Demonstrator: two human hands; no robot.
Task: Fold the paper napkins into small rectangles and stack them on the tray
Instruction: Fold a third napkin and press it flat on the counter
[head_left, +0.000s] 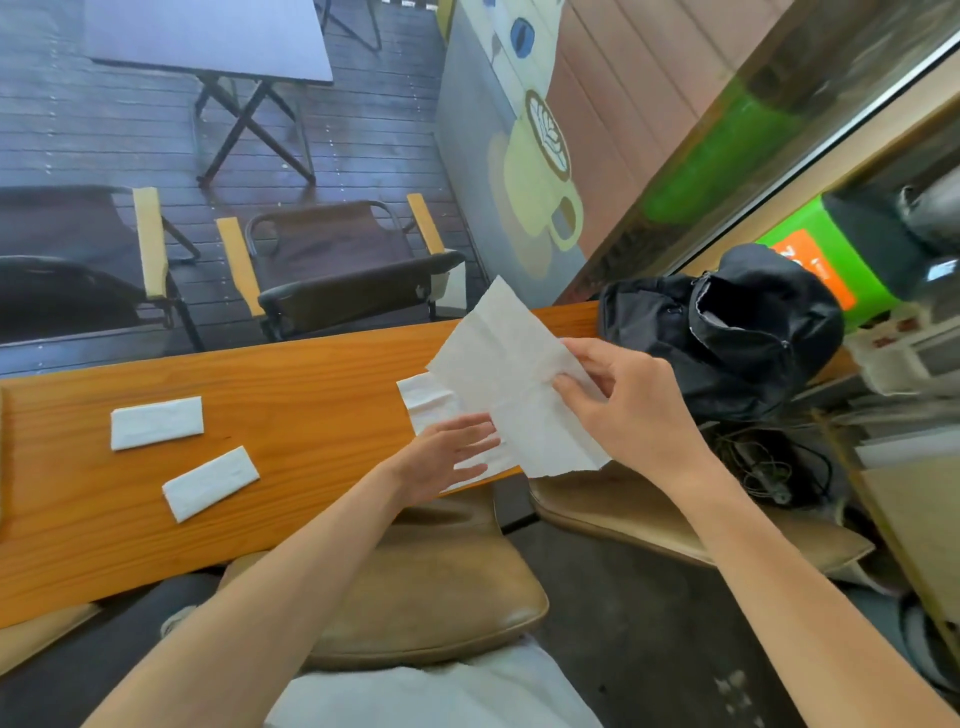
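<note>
Two folded napkins (157, 422) (210, 483) lie loose on the wooden counter's (311, 395) left half, tray unseen; right hand (621, 402) pinches an unfolded napkin (511, 384) above the near edge, left hand (447, 457) spread beneath, stacking undone.

Two folded napkins lie on the left part of the desk (291, 395), one (156, 422) behind the other (210, 483). To their right, the right hand (618, 400) holds an open napkin (511, 384) above a stack of napkins (428, 397), with the left hand (449, 457) over the stack's near edge. A bag (722, 332) sits at the desk's right end. Chairs (343, 260) stand behind the desk.
</note>
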